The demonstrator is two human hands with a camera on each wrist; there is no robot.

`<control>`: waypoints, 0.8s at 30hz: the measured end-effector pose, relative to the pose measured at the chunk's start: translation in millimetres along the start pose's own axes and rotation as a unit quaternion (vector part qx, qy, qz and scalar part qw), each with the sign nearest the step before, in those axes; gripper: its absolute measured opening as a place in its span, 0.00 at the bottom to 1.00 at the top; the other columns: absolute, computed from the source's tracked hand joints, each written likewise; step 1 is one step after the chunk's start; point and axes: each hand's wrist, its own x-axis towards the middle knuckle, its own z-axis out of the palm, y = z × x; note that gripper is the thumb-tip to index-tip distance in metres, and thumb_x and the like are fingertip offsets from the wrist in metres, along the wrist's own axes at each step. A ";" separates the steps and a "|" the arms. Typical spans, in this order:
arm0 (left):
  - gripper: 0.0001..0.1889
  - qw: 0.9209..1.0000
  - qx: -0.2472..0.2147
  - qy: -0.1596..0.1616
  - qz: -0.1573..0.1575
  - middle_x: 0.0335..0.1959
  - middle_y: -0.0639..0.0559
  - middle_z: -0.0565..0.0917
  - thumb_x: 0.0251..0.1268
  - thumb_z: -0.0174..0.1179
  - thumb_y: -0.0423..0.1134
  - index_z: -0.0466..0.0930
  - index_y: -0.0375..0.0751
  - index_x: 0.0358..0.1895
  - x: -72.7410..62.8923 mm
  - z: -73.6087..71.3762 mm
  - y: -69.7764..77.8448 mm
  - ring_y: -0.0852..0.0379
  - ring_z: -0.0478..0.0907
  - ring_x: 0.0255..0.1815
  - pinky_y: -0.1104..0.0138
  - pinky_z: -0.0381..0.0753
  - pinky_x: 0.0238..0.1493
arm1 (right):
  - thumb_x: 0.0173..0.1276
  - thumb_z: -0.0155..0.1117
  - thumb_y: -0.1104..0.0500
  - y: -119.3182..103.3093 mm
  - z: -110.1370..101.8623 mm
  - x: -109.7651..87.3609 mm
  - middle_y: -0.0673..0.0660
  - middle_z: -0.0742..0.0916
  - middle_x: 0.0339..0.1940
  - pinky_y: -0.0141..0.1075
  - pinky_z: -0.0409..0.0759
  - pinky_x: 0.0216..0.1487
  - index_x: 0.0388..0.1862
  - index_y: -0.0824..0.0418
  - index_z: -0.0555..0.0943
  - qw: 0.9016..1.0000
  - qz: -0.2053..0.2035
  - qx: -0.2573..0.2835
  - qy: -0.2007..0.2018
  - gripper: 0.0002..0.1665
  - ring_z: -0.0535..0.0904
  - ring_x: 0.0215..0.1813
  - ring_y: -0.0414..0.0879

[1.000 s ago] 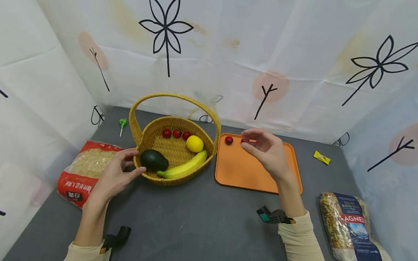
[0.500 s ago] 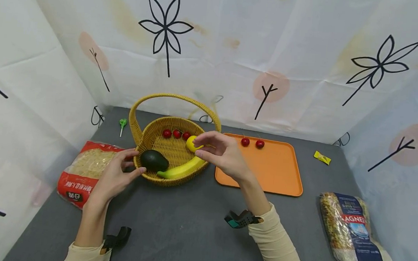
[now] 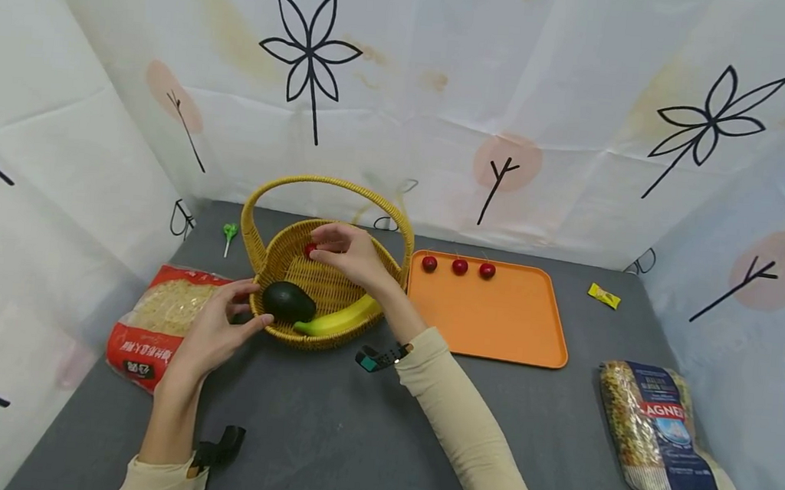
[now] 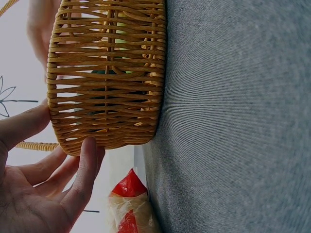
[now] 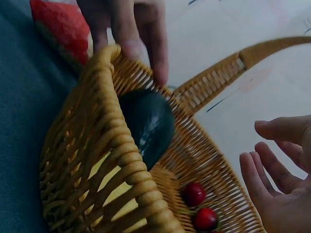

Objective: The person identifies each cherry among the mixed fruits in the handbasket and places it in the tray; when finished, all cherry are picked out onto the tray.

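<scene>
A woven basket (image 3: 297,230) with a tall handle stands left of centre. My left hand (image 3: 216,327) holds its left rim, thumb and fingers spread along the wicker. Inside lie an avocado (image 3: 288,301) and a banana (image 3: 338,319), plus cherries, two of which show as a red cherry (image 5: 194,194) and another cherry (image 5: 205,219) in the right wrist view. My right hand (image 3: 353,253) hovers over the basket's back, fingers bent and apart from the thumb, nothing between them. One cherry (image 3: 310,248) peeks out by its fingertips; that hand hides the yellow lemon.
Three cherries (image 3: 459,266) sit in a row on the orange tray (image 3: 490,322) right of the basket. A red noodle bag (image 3: 158,319) lies left, a blue pasta bag (image 3: 668,440) right. A green lollipop (image 3: 230,232) and a yellow candy (image 3: 604,295) lie farther back.
My right hand has moved left from over the tray to above the back of the basket, uncovering all three tray cherries. My left hand has stayed on the rim.
</scene>
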 end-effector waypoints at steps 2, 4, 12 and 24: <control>0.35 1.000 0.000 -0.001 -0.001 0.79 0.29 0.69 0.76 0.70 0.40 0.68 0.29 0.78 0.6 0.4 -0.8 0.27 0.79 0.70 0.37 0.82 0.68 | 0.78 0.70 0.63 6.1 5.1 10.1 0.68 0.85 0.68 0.41 0.87 0.66 0.68 0.67 0.82 1.000 0.015 0.001 0.001 0.23 0.85 0.68 0.61; 0.35 1.000 0.002 0.001 -0.001 0.78 0.29 0.69 0.76 0.70 0.39 0.68 0.29 0.78 1.1 0.4 -2.0 0.27 0.79 0.70 0.37 0.82 0.67 | 0.78 0.70 0.64 12.2 10.4 18.7 0.70 0.85 0.69 0.43 0.87 0.67 0.69 0.69 0.81 1.000 0.027 0.003 0.004 0.23 0.84 0.69 0.62; 0.34 1.000 0.005 0.004 0.006 0.77 0.29 0.70 0.76 0.71 0.39 0.69 0.29 0.77 0.7 1.4 -0.8 0.28 0.80 0.68 0.40 0.85 0.64 | 0.80 0.65 0.65 25.4 26.4 38.9 0.73 0.76 0.77 0.55 0.85 0.71 0.78 0.70 0.73 0.994 0.106 0.029 0.004 0.31 0.83 0.68 0.68; 0.34 1.000 0.011 0.007 0.013 0.76 0.29 0.71 0.75 0.71 0.39 0.69 0.28 0.77 0.8 1.1 -0.1 0.27 0.81 0.67 0.68 0.89 0.55 | 0.80 0.65 0.65 31.5 37.8 43.1 0.69 0.78 0.76 0.46 0.86 0.70 0.81 0.66 0.72 0.988 0.151 0.001 -0.001 0.33 0.83 0.69 0.61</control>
